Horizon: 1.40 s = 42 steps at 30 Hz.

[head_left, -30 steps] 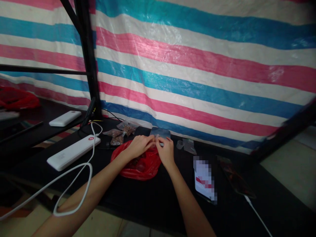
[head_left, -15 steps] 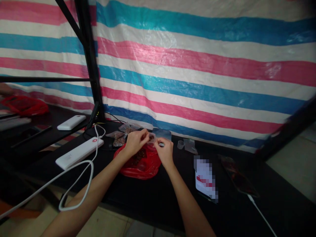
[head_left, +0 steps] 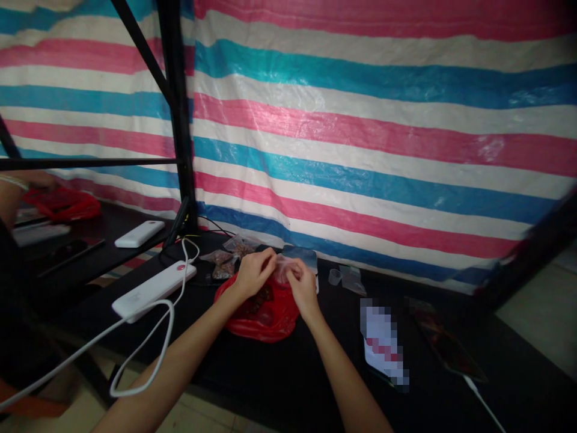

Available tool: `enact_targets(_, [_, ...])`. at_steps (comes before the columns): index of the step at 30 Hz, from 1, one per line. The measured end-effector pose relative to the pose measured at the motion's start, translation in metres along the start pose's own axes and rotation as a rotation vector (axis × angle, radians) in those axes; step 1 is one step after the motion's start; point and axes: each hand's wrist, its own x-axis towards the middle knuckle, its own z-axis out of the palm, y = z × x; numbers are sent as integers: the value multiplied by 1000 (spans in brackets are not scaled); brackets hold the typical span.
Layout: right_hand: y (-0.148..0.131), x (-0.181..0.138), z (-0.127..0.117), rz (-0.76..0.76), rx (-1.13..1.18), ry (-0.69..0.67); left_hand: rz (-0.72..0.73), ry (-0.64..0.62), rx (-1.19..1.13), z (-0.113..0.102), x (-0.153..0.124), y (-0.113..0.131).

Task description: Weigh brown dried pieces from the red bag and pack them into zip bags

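Observation:
Between my two hands is a small clear plastic bag (head_left: 282, 269), pinched from both sides. My left hand (head_left: 255, 272) has thumb and fingers closed on its left edge. My right hand (head_left: 302, 285) grips the right edge the same way. Just below them a red plastic bag (head_left: 274, 328) lies spread on the black table, with small dark brown pieces (head_left: 259, 302) in it. What the clear bag holds is too blurred to tell. Behind my left hand lie clear bags of small brown pieces (head_left: 220, 263).
A white power bank (head_left: 153, 290) with a looping white cable (head_left: 169, 328) sits left. Rightward are a clear cup (head_left: 334, 276), a clear bag (head_left: 352, 280), a lit phone (head_left: 381, 340) and a dark phone (head_left: 444, 340). Another person's hand (head_left: 40, 179) is at far left.
The view has tilted up and left, so everything sits lower and further right. The clear bag shows more widely between my hands. The other person's arm has come further into view.

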Motion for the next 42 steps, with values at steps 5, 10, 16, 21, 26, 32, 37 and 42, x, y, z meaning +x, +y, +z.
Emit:
enact_targets(5, [0,1,2,31,160,40,-174,-27,-148,-3,10,-21])
enact_targets(10, [-2,-1,6,65,189,-10,-384,-258,-699,0,15,-39])
enact_targets(16, [10,-5,18,58,83,-99,-388,-169,-865,1,20,-56])
enact_targets(21, [17,-8,22,32,-41,-219,-325,-50,-856,-6,26,-65])
enact_targets(26, [8,-10,15,69,23,-338,-278,-7,-817,-14,25,-60])
enact_targets(32, [13,-9,16,130,18,-368,-200,-90,-840,-13,23,-52])
enact_targets(37, [28,-8,17,83,-24,-316,-152,-107,-854,-15,23,-48])
enact_targets(42, [26,-7,13,50,-83,-325,-154,-127,-873,-17,24,-44])
